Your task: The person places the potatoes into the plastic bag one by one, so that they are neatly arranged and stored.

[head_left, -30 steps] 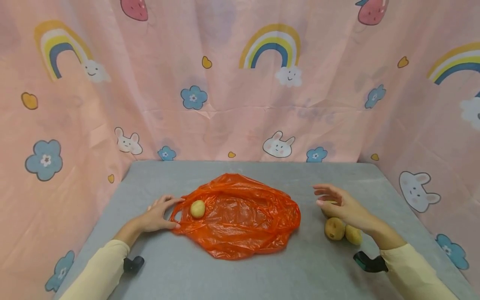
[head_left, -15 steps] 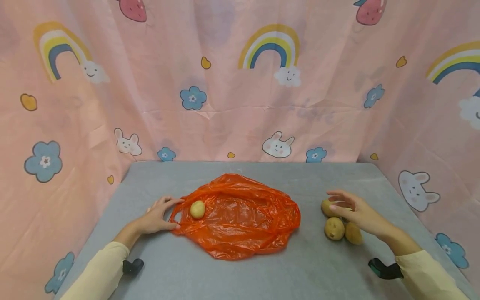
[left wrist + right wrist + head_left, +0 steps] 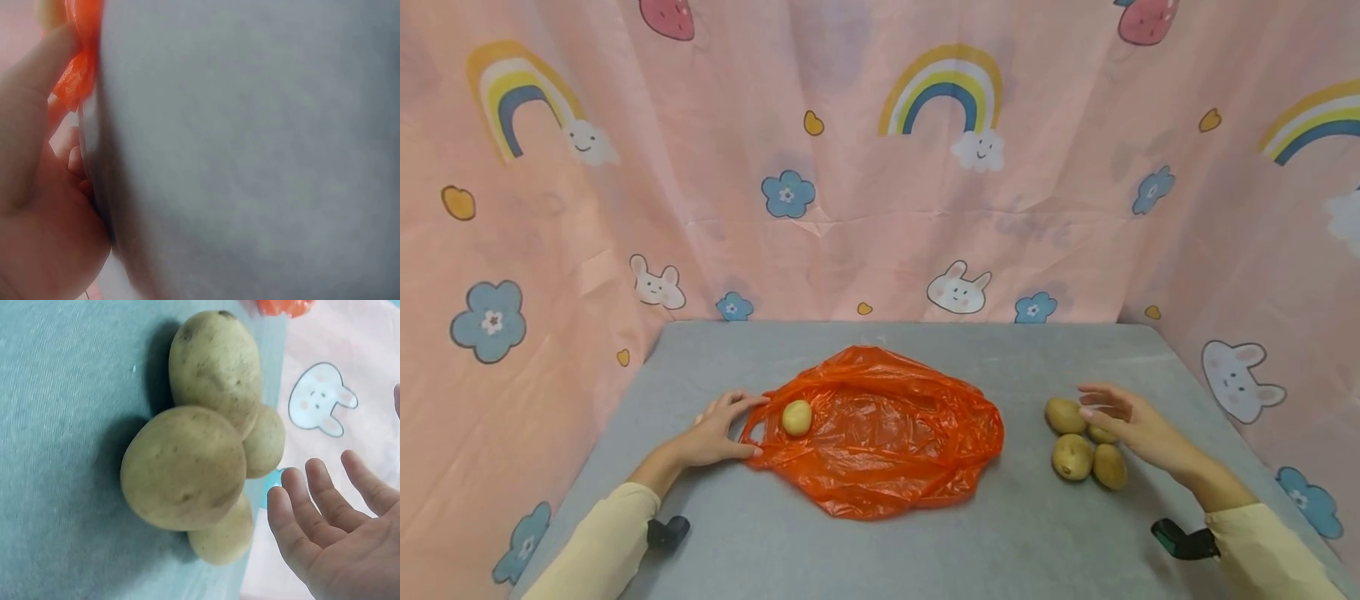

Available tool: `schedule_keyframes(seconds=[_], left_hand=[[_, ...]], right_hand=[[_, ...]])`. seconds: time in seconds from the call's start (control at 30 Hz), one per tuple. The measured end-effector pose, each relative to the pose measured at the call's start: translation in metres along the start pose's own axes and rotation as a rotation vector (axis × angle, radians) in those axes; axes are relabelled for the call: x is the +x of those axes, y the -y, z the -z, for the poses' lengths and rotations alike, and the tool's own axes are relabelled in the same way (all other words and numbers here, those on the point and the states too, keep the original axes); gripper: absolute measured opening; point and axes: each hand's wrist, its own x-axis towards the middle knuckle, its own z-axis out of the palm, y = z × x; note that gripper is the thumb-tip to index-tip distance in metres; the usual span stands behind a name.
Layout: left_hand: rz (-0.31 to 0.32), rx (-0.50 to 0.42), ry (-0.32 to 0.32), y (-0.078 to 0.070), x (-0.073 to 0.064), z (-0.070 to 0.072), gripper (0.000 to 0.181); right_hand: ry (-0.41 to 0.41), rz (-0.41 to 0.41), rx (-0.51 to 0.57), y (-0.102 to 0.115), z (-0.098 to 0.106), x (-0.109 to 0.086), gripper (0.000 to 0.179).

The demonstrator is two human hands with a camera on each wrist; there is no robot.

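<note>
A flattened orange plastic bag [image 3: 880, 492] lies on the grey table, its mouth spread wide. Inside its left end sits one pale potato [image 3: 797, 417]. My left hand [image 3: 715, 432] is at the bag's left handle, thumb and forefinger apart, their tips touching the plastic; the left wrist view shows the thumb [image 3: 40, 65] against the bag. To the right of the bag, several potatoes [image 3: 1072, 457] lie in a cluster. Over the cluster's right side hovers my right hand [image 3: 1138, 425], partly covering one potato in the head view. In the right wrist view its fingers are spread and hold nothing.
Pink printed cloth [image 3: 865, 225] hangs behind the table and along both sides. Grey tabletop [image 3: 925, 550] shows in front of the bag and between bag and potatoes. A dark wrist device [image 3: 1183, 540] is worn below each hand.
My right hand has moved rightward across the potatoes, uncovering more of them. The left hand, the bag and the potato in it have stayed put.
</note>
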Motion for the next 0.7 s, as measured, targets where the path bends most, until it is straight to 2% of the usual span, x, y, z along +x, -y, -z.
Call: schedule_keyframes(seconds=[0.7], left_hand=[[-0.010,-0.001,0.006,-0.003,-0.001,0.002,0.076]], right_hand=[[-0.012,-0.087,-0.060,-0.029,0.021,0.000,0.058]])
